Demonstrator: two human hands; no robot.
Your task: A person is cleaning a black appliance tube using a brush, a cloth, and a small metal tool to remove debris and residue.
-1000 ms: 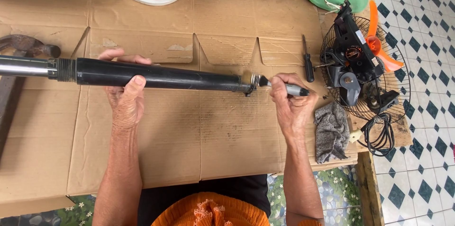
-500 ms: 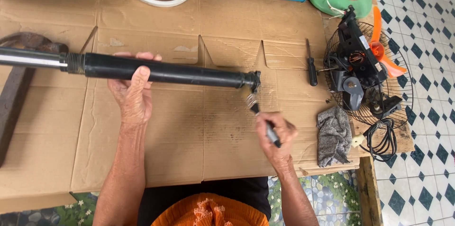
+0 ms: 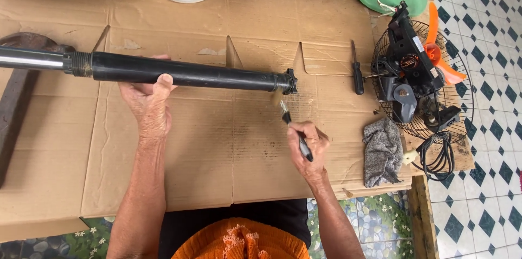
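My left hand (image 3: 149,104) grips a long black tube (image 3: 190,74) with a silver rod (image 3: 32,58) at its left end, held level over the flattened cardboard (image 3: 228,155). My right hand (image 3: 310,147) holds a small black-handled brush (image 3: 291,126), its bristles touching the underside of the tube's right end cap (image 3: 289,82).
A black screwdriver (image 3: 357,74) lies right of the tube end. A fan motor with orange blade on a wire guard (image 3: 421,74), a grey rag (image 3: 382,151) and a coiled cord (image 3: 437,155) sit at the right. A white base, blue tube and green housing line the far edge.
The brush went from pointing straight into the tube's end to coming up at it from below. My right hand dropped toward me, and the tube shifted slightly.
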